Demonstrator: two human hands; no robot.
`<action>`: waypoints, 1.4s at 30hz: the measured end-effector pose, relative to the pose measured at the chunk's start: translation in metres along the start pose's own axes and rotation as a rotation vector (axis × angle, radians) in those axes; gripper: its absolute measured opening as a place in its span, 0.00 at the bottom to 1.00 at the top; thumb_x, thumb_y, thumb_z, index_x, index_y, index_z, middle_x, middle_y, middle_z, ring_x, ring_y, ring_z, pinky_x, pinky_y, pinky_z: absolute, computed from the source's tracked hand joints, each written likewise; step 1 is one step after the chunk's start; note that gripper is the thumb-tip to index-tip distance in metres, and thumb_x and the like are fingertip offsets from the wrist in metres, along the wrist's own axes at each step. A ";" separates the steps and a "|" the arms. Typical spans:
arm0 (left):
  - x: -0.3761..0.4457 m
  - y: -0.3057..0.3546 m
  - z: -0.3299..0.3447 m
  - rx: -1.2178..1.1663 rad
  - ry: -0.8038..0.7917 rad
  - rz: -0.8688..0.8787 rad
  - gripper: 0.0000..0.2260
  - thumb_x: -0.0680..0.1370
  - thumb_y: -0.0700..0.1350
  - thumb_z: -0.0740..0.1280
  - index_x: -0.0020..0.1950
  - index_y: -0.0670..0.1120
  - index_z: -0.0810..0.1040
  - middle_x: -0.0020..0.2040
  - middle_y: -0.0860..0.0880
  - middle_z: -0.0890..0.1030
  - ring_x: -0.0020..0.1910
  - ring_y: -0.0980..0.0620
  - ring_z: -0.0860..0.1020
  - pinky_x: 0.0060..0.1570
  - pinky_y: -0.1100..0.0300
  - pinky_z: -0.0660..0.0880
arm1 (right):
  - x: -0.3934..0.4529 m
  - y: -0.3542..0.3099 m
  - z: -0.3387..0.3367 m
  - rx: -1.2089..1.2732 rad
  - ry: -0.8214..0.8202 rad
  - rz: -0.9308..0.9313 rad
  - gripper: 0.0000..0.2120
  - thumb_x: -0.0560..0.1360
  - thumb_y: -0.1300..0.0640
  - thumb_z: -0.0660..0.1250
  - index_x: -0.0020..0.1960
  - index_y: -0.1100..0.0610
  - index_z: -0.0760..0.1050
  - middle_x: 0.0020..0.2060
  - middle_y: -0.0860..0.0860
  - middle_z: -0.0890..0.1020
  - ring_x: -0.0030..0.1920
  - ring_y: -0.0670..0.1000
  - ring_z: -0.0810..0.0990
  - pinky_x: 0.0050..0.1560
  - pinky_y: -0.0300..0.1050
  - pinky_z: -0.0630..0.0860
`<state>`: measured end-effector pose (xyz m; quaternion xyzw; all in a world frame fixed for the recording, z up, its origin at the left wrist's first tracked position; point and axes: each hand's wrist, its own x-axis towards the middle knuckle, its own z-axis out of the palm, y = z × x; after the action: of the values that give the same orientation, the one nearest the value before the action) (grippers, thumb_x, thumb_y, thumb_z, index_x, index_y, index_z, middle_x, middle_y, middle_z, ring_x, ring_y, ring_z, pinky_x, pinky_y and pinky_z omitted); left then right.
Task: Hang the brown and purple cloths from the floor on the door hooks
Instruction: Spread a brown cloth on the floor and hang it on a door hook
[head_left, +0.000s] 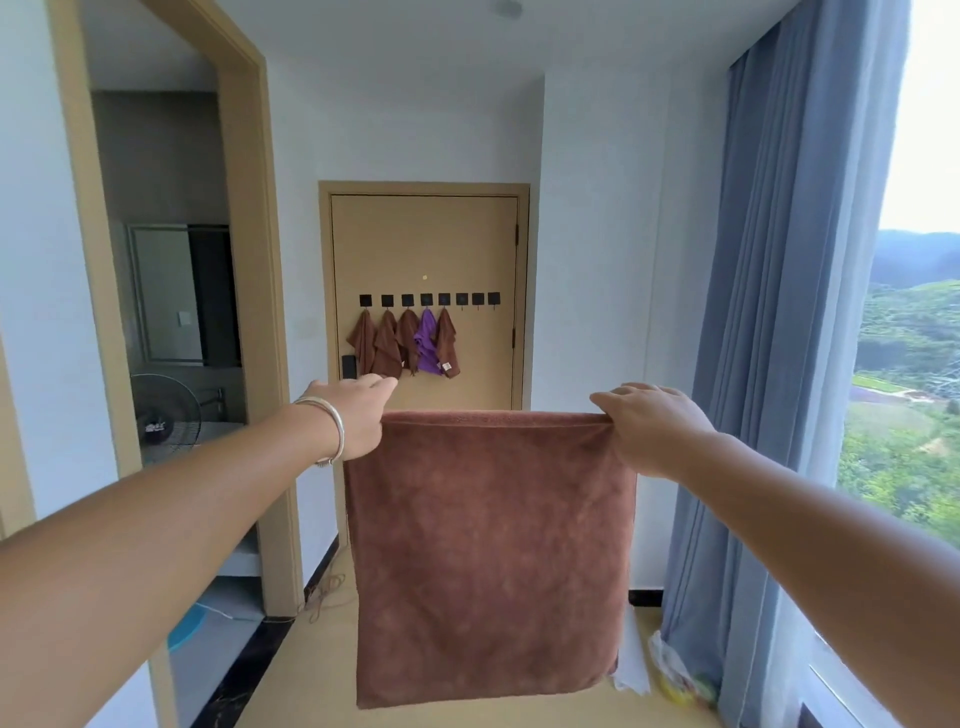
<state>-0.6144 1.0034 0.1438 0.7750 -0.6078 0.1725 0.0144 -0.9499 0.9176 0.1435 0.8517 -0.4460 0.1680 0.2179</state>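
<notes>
Brown cloth (488, 556) pinched taut between left hand (353, 415) and right hand (654, 426).

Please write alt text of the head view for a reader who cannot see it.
Two hands, left and right, hold a brown cloth stretched by its top corners, facing a door. On its hooks already hang four brown cloths and one purple cloth; three hooks are free.

Brown cloth (488, 561) — matt, plush

What we cannot make out

The brown cloth (488, 556) we hold up hides the floor behind it; the door hooks (429, 300) are too small for us to tell their shape.
</notes>
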 end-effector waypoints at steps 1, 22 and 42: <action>0.004 -0.003 0.003 0.000 -0.007 -0.002 0.30 0.74 0.37 0.53 0.76 0.50 0.55 0.76 0.54 0.60 0.69 0.49 0.67 0.66 0.46 0.63 | 0.004 -0.001 0.004 0.004 -0.003 -0.003 0.20 0.72 0.63 0.53 0.60 0.50 0.72 0.56 0.46 0.78 0.63 0.50 0.71 0.62 0.48 0.69; 0.189 -0.148 0.072 -0.056 0.114 -0.026 0.28 0.74 0.35 0.53 0.73 0.50 0.61 0.70 0.52 0.68 0.64 0.49 0.72 0.63 0.50 0.67 | 0.240 -0.074 0.103 0.018 0.051 -0.036 0.18 0.74 0.63 0.53 0.58 0.49 0.74 0.57 0.45 0.78 0.63 0.49 0.71 0.64 0.47 0.68; 0.336 -0.193 0.149 -0.040 0.074 -0.030 0.26 0.73 0.34 0.53 0.70 0.51 0.64 0.65 0.53 0.72 0.59 0.50 0.73 0.57 0.54 0.68 | 0.398 -0.076 0.220 0.064 0.007 -0.055 0.17 0.72 0.65 0.54 0.53 0.50 0.75 0.54 0.46 0.78 0.60 0.49 0.72 0.59 0.46 0.71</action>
<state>-0.3270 0.7045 0.1352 0.7766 -0.5985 0.1888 0.0551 -0.6490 0.5683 0.1309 0.8695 -0.4160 0.1791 0.1968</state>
